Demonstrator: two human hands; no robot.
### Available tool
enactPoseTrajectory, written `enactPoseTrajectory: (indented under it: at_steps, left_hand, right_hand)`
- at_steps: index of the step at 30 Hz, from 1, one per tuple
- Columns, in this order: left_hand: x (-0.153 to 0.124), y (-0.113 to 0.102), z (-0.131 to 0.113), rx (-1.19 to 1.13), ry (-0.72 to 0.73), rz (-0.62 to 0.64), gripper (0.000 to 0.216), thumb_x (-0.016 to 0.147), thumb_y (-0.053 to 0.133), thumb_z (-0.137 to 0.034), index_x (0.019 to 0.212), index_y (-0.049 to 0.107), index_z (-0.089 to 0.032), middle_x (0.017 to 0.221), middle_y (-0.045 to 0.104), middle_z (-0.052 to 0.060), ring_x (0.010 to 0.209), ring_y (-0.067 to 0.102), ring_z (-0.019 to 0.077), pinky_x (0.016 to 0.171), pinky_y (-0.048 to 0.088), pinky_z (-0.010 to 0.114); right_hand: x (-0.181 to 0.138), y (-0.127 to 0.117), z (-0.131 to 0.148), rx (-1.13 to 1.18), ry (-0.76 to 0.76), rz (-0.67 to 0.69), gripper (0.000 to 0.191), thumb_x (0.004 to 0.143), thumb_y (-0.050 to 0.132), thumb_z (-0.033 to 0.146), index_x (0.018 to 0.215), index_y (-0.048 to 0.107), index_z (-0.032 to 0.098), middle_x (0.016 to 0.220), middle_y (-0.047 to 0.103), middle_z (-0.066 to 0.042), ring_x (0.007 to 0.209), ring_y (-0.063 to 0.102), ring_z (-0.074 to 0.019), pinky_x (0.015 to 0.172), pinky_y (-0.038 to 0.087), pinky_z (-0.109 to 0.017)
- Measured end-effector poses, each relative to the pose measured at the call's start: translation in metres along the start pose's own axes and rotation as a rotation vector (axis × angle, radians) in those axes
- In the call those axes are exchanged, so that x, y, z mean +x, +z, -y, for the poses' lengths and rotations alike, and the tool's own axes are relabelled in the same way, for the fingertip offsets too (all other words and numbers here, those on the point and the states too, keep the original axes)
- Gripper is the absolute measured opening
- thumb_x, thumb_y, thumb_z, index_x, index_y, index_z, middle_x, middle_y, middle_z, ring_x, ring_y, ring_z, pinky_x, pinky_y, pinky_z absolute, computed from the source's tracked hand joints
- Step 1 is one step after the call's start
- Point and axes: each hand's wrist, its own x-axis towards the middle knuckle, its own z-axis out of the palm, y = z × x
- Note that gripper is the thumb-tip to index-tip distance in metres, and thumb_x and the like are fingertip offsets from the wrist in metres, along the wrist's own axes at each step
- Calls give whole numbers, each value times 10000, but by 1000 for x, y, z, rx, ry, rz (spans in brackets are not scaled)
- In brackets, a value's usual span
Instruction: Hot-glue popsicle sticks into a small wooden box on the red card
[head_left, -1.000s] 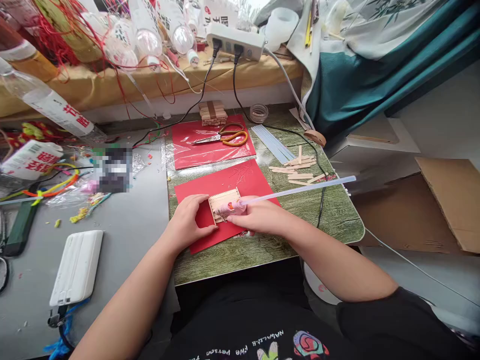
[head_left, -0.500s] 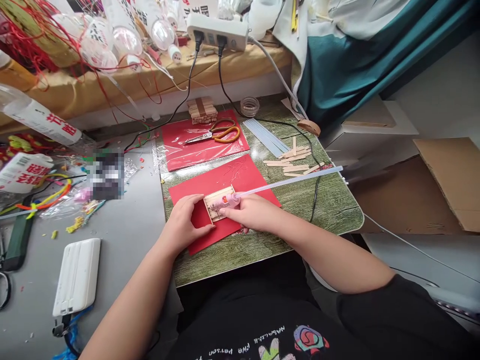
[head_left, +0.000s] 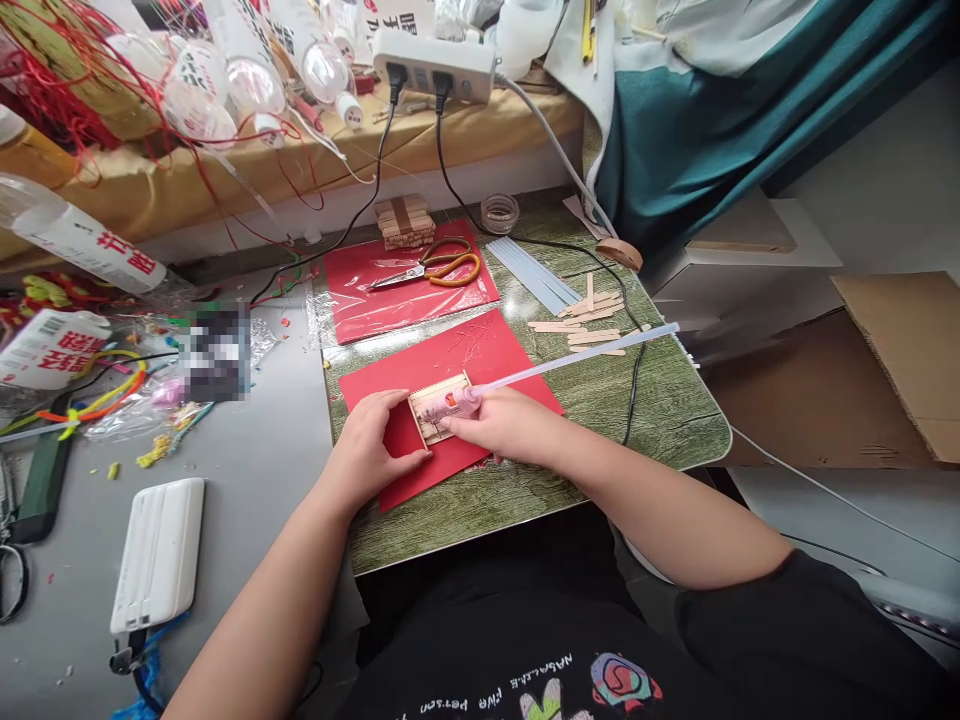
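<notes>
Cluttered craft table, red-lettered bottles

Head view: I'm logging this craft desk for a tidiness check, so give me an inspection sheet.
Surface: green table, red sheet under the work.
Job's things: pink glue gun over stick panel.
Clutter: scissors, loose sticks, stick stack.
Hands: left hand steadies the panel; right hand grips the gun.
Cables: black cable to power strip.
Surroundings: cardboard, teal cloth.
</notes>
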Motion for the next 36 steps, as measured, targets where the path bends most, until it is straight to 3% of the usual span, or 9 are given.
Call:
enactPoseTrajectory:
  at_steps: [6,17,20,25,29,31,33,36]
  left_hand:
    - [0,-1,-1,0,-2,1,831,818,865,-464,1511,445,-283,1485,591,114,1406,545,351,1176,472,553]
    - [0,-1,-1,-5,3,-1,821,826,857,-459,1510,438,-283,1488,585,118,1406,547,352,1170,476,553]
    - [0,-1,-1,-10,1,0,822,825,854,-456,1512,437,-285,1490,583,120,1409,544,356,1171,474,561]
    - [0,-1,-2,-16,-1,-4,835,809,861,-452,1514,441,-299,1483,589,119,1404,552,367,1167,476,577]
    - [-1,-1,-2,-16,-13,4,838,810,861,-455,1518,442,-296,1498,582,116,1416,543,363,1179,468,570]
    - [-1,-1,-2,-16,-19,8,842,810,862,-458,1521,442,-296,1508,578,113,1422,536,357,1187,460,564]
    - [-1,-2,-2,-15,-22,10,847,814,860,-459,1527,436,-292,1516,573,112,1428,529,352,1196,453,558]
    - [-1,-2,-2,-7,-31,18,856,815,857,-469,1534,430,-287,1525,569,111,1434,521,351,1201,448,556]
  right_hand:
    - [0,1,0,10,15,23,378,946,662,549,1119,771,231,856,740,-30,642,609,-160,593,420,-272]
    - [5,4,-10,23,5,50,371,951,662,546,1177,790,281,877,753,-11,595,597,-144,549,405,-272]
    - [5,6,-13,100,16,58,402,936,682,582,1172,806,281,933,773,-35,543,589,-144,512,429,-289]
    - [-1,7,-18,272,8,68,507,948,672,597,1357,758,310,1125,779,-80,535,598,-128,450,479,-279]
    - [-11,-1,-21,385,-67,42,470,976,651,554,1367,757,316,1121,773,-65,510,586,-103,478,535,-277]
    - [-14,-6,-22,438,-100,23,465,988,638,537,1385,741,320,1067,778,-50,482,568,-92,481,542,-270]
    - [-16,-10,-26,482,-100,-2,487,990,638,526,1419,714,309,863,761,-20,471,555,-100,465,517,-245]
    - [-17,-13,-32,518,-29,-52,540,975,658,530,1403,716,207,519,582,38,435,524,-123,422,437,-217]
